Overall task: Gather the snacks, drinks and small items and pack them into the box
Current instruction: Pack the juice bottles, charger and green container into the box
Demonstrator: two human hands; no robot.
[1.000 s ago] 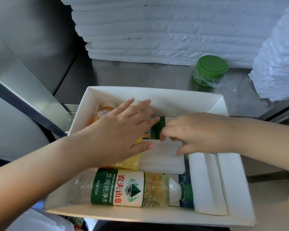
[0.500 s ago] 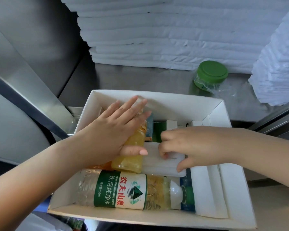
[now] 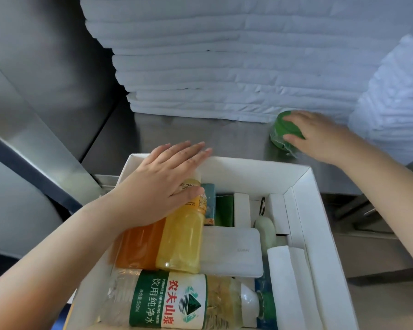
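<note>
A white cardboard box (image 3: 303, 194) sits in front of me. Inside lie a yellow juice bottle (image 3: 181, 239), an orange juice bottle (image 3: 138, 246), a water bottle with a green label (image 3: 177, 303), a flat white case (image 3: 231, 252), small teal, green and white packs (image 3: 224, 210) and a pale green oval item (image 3: 265, 228). My left hand (image 3: 160, 186) rests flat on the tops of the juice bottles, fingers reaching the box's far wall. My right hand (image 3: 320, 134) is beyond the box, fingers wrapped around a green-lidded jar (image 3: 283, 132) on the steel counter.
A tall stack of folded white cloths (image 3: 224, 67) stands behind the box, with another pile (image 3: 396, 103) at the right. The steel counter (image 3: 188, 132) runs between stack and box. A steel wall panel (image 3: 34, 91) rises at the left. White folded cardboard inserts (image 3: 289, 282) fill the box's right side.
My right hand left the white case inside the box and reached back right to the green-lidded jar. My left hand slid further up the juice bottles toward the far wall.
</note>
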